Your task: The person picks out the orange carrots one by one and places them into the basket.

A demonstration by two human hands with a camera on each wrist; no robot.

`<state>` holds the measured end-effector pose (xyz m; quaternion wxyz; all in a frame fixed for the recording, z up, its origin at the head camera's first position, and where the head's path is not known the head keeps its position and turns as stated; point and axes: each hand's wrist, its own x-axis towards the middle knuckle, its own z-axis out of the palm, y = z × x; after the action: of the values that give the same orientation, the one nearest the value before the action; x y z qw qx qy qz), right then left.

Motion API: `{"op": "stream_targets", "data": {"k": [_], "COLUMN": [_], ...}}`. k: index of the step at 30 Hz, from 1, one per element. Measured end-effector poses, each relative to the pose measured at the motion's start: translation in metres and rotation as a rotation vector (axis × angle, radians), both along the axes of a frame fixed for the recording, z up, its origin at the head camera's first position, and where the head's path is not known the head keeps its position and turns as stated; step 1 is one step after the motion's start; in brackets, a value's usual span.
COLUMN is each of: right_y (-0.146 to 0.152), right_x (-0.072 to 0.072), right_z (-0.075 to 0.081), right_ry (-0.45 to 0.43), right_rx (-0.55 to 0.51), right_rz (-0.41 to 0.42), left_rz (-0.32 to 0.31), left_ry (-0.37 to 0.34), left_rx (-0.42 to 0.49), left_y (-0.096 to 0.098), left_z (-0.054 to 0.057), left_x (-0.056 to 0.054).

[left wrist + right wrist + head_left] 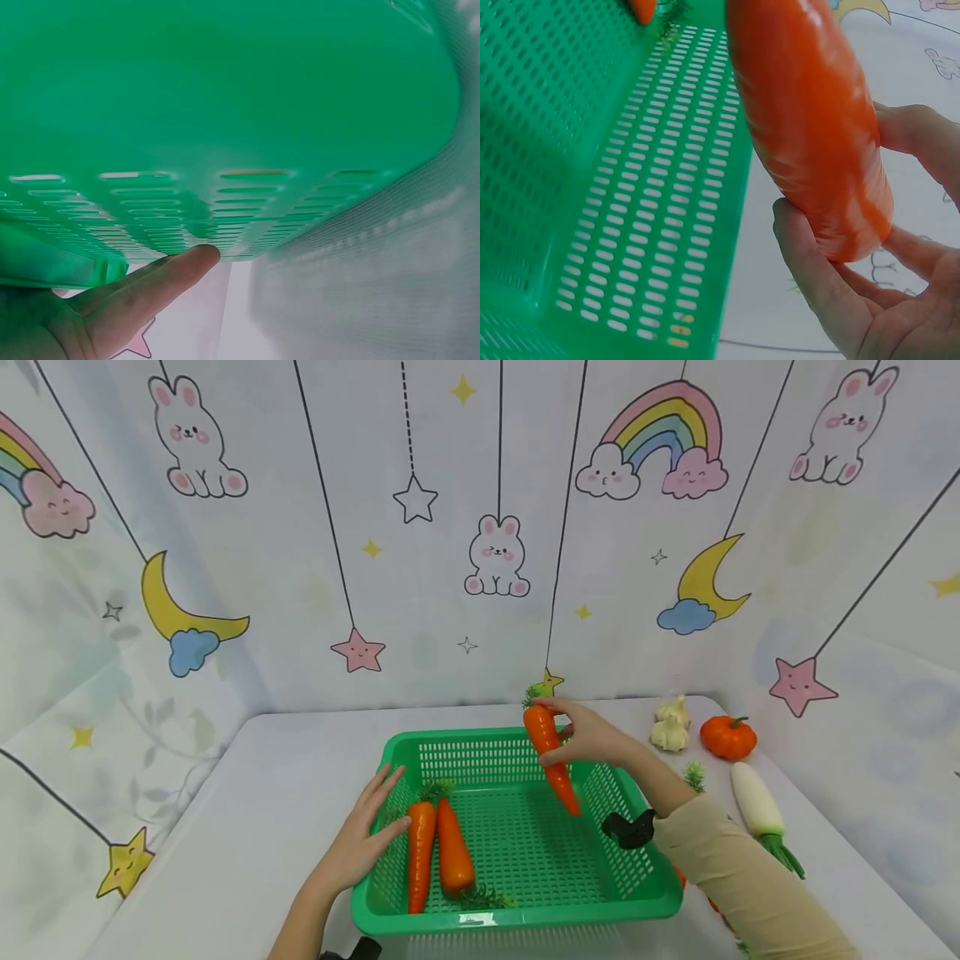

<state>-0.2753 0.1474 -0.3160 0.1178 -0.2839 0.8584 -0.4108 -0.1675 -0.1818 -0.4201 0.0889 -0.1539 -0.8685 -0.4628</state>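
Note:
Over the far right part of a green plastic basket (517, 917), my right hand (592, 737) grips an orange carrot (553, 752) with a green leafy top. The carrot slants, its pointed tip down inside the basket. In the right wrist view, thumb and fingers pinch the thick end of the carrot (810, 127). My left hand (362, 835) rests on the basket's left rim with fingers spread, its thumb reaching inside. Two more carrots lie side by side at the basket's left: one carrot (422, 852) near the left wall, another carrot (453, 852) turned the opposite way.
Right of the basket are a garlic bulb (671, 727), a small orange pumpkin (728, 737) and a white radish (757, 802) with green leaves. Other orange pieces show partly behind the right sleeve (742, 868). A patterned curtain (450, 610) stands behind the white table (300, 777).

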Motion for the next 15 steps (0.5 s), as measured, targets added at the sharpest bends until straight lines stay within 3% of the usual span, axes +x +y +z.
{"op": "stream_targets", "data": {"k": [15], "right_y": [-0.033], "right_x": [0.001], "right_z": [-0.016], "right_ry": [-0.041], "right_rx": [0.035], "right_rz": [0.041], "left_rz": [-0.001], "left_ry": [-0.005], "left_rx": [0.006], "left_y": [0.0], "left_z": [0.003], "left_x": [0.0]}}
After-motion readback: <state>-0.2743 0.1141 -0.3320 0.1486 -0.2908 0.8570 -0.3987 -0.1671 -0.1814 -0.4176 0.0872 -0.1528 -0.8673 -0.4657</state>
